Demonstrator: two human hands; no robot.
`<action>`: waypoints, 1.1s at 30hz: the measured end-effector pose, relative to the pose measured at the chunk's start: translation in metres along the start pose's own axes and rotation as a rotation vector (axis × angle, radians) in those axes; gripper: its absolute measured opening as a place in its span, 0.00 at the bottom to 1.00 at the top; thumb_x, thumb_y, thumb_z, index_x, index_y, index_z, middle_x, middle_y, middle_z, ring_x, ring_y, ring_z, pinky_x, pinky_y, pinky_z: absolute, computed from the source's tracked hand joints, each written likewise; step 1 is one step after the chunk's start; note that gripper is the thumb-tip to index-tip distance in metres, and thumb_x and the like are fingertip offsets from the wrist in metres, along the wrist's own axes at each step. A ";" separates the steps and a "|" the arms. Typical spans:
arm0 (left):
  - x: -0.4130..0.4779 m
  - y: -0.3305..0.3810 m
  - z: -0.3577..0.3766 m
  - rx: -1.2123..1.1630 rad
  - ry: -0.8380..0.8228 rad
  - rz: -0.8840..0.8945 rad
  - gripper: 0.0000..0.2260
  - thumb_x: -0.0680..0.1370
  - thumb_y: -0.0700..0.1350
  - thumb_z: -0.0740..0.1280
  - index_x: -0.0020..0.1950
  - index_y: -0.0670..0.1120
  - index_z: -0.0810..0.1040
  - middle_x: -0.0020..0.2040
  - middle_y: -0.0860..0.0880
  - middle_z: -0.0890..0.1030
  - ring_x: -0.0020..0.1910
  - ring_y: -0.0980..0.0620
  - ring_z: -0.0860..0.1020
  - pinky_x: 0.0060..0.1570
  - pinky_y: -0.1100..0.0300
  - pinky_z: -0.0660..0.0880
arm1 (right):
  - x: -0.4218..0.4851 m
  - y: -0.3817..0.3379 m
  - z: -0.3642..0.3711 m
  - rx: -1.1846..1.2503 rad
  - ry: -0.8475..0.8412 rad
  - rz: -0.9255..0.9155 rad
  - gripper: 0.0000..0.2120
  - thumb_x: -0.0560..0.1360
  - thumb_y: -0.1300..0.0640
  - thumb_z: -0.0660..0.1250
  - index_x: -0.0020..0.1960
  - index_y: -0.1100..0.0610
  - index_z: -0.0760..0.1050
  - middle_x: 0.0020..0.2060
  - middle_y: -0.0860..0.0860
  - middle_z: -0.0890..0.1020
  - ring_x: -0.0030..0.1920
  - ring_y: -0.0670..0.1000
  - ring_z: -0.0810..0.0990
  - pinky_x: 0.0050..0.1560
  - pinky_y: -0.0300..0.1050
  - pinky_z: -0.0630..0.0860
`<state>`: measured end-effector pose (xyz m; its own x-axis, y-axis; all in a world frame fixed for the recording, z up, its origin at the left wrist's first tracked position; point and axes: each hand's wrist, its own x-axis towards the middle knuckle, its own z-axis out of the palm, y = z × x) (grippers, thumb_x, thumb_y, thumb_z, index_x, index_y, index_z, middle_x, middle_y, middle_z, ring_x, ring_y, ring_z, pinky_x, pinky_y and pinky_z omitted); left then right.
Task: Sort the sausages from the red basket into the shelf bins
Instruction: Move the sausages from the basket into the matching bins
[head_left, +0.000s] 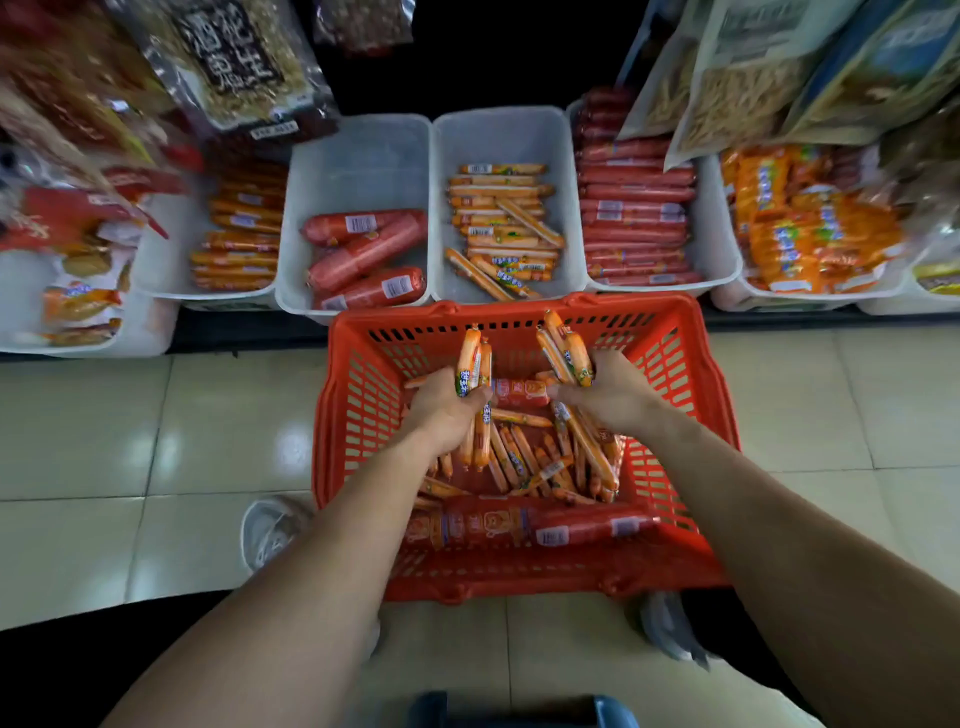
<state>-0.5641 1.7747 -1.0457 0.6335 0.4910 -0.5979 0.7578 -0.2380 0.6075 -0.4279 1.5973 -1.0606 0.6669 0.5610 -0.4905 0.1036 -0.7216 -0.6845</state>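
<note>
The red basket (358, 395) stands on the floor in front of the shelf, holding several thin orange sausages (524, 457) and thick red sausages (545, 525) along its near side. My left hand (447, 410) grips a bundle of thin orange sausages (470, 358) above the basket. My right hand (613, 389) grips another bundle of thin orange sausages (563, 345). Straight behind the basket, a white bin (563, 156) holds matching thin orange sausages (501, 223). The white bin (311, 171) to its left holds thick red sausages (363, 254).
More white bins line the shelf: orange sticks (239, 244) at left, long red sausages (634, 218) at right, orange packs (800, 223) further right. Snack bags (748, 78) hang overhead. My shoes (270, 530) stand on the tiled floor beside the basket.
</note>
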 end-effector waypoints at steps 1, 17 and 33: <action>-0.006 0.007 -0.008 0.002 0.001 0.019 0.11 0.80 0.52 0.67 0.57 0.45 0.79 0.52 0.49 0.82 0.52 0.47 0.80 0.49 0.56 0.71 | -0.004 -0.009 -0.008 0.012 -0.003 -0.026 0.10 0.71 0.50 0.76 0.47 0.53 0.80 0.41 0.49 0.84 0.43 0.49 0.83 0.46 0.46 0.77; -0.047 0.091 -0.128 0.355 0.015 0.291 0.09 0.80 0.48 0.68 0.56 0.44 0.77 0.53 0.52 0.82 0.52 0.51 0.80 0.56 0.53 0.75 | -0.022 -0.126 -0.073 -0.291 -0.079 -0.135 0.30 0.72 0.50 0.76 0.68 0.61 0.73 0.64 0.56 0.77 0.63 0.57 0.76 0.59 0.46 0.71; 0.013 0.048 -0.176 0.355 0.052 0.201 0.15 0.82 0.49 0.65 0.68 0.46 0.72 0.60 0.47 0.79 0.55 0.48 0.77 0.50 0.57 0.71 | 0.126 -0.180 -0.036 -0.505 -0.015 -0.216 0.20 0.72 0.49 0.72 0.63 0.49 0.76 0.56 0.54 0.82 0.56 0.59 0.80 0.58 0.52 0.76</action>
<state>-0.5469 1.9166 -0.9323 0.7724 0.4449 -0.4532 0.6325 -0.6030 0.4861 -0.3357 1.7832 -0.9795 0.5813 0.7209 -0.3773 0.5807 -0.6924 -0.4283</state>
